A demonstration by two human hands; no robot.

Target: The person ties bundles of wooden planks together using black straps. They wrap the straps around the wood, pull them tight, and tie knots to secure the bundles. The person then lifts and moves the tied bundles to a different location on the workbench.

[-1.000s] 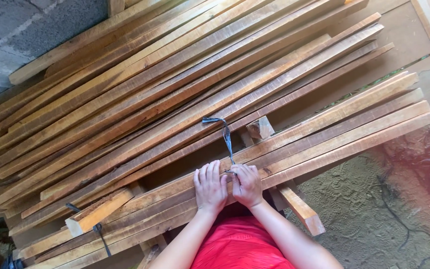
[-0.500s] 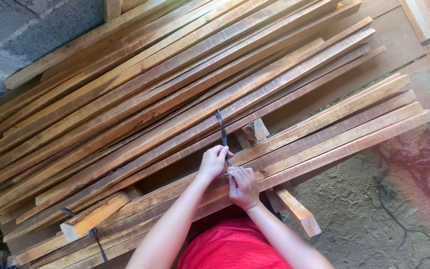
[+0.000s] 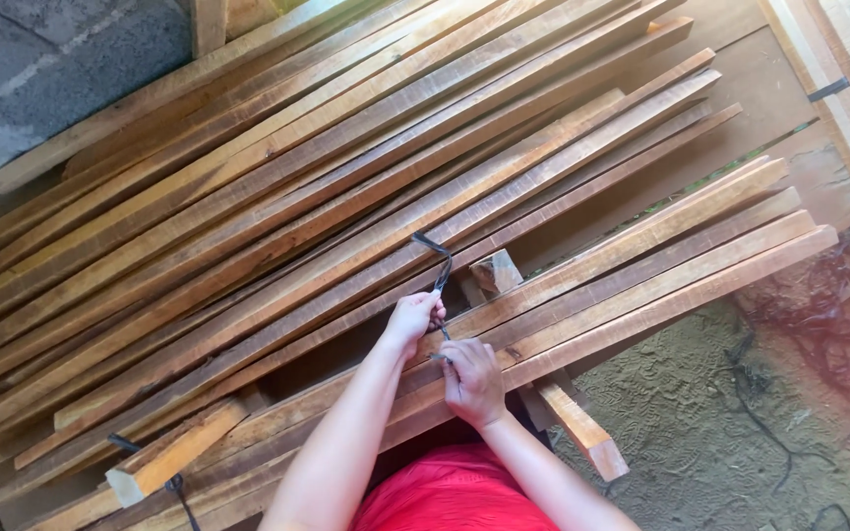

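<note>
Dark, thin strapping band rises from between the two hands and bends over at its top end above the long brown wooden slats. It stands near the middle of the lower bundle, just beside a short upright wooden block. The left hand is closed around the band partway up, fingers curled tight on it. The right hand is closed too, pinching the lower run of the same band against the top of the slats; its fingertips hide exactly what they grip. Both forearms reach up from a red garment at the bottom edge.

The slats under the hands form a flat bundle running from lower left to upper right. A second, larger heap of long rough-sawn wooden planks lies beyond it, fanned at a similar slant. A short pale wooden offcut sticks out at lower left, with another dark strap near it. A light wooden support leg slants down under the bundle. Grey concrete block wall fills the upper left, and sandy ground with tangled thin cords lies at right.
</note>
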